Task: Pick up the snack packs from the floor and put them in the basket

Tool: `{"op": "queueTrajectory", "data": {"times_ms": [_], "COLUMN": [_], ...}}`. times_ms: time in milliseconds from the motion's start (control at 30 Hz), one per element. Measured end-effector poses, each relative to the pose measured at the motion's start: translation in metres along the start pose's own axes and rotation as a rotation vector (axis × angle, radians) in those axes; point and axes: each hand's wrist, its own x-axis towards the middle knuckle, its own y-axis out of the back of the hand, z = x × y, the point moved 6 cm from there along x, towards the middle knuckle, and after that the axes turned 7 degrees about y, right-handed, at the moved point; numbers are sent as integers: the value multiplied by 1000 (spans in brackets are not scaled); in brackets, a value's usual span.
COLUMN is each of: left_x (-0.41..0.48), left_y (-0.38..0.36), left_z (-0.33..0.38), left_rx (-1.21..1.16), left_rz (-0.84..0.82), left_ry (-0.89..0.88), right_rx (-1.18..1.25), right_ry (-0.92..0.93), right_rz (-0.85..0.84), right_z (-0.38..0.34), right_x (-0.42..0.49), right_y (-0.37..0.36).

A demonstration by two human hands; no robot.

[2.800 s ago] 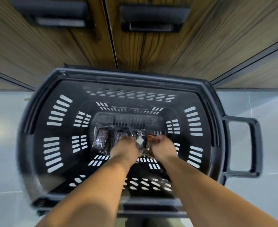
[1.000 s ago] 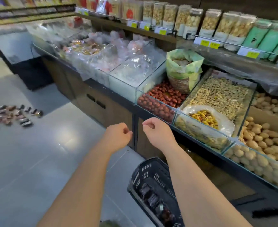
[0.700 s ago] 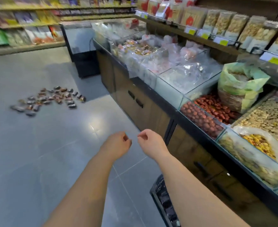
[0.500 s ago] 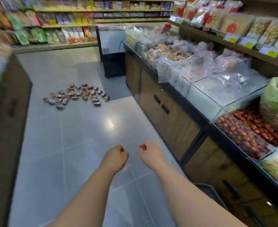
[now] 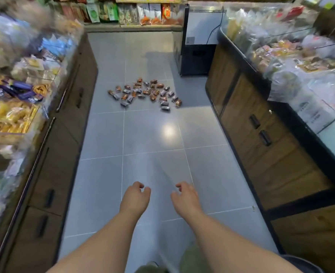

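Scatter of small brown, orange and silver foil-wrapped snack packs (image 5: pixel 145 93) on grey tiled floor (image 5: pixel 152 134), straight ahead and well apart from both hands, spread wider across than deep. Level and side by side, left hand (image 5: pixel 135 199) and right hand (image 5: pixel 185 199), fingers loosely curled, holding nothing. Neither clearly nearer; probably a walk-up and crouch needed before any reach.

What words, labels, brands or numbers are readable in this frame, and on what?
No text is legible.
Too small and blurred: print on the shelf bags at the back.
Too small: wrappers of the snack packs on the floor.
Blurred: dark marks on the white box, right counter.
Blurred: purple packs, left counter.
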Motion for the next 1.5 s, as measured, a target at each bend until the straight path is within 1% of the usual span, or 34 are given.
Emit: {"op": "queueTrajectory", "data": {"times_ms": [167, 267, 367, 633, 767, 867, 967, 1100, 1333, 1433, 1500], "left_x": [48, 87, 125, 217, 263, 310, 368, 450, 579, 627, 660], "left_y": [6, 13, 24, 52, 69, 85, 109, 157, 245, 272, 283], "left_z": [2, 29, 68, 191, 221, 236, 253, 275, 314, 333, 348], "left_rx": [85, 103, 96, 39, 52, 122, 197, 232, 236, 208, 224], "left_rz": [-9, 6, 40, 147, 153, 134, 114, 105, 120, 134, 133], "left_ry": [75, 95, 93, 4, 6, -13, -49, -54, 7, 42, 26], "right_rx": [7, 9, -45, -159, -180, -223, -240, -255, -288, -271, -262], "right_ry": [72, 101, 114, 236, 238, 248, 251, 248, 269, 270, 276], "right_rz": [-94, -144, -177, -153, -138, -154, -146, -124, -113, -96, -101], "right_z": [-27, -42, -57, -111, -131, -153, -187, -250, -362, -401, -423], "right_x": [58, 111, 164, 296, 348, 393, 447, 521, 637, 689, 725], "right_y": [-7, -2, 13, 67, 78, 78, 74, 66, 57, 62, 64]}}
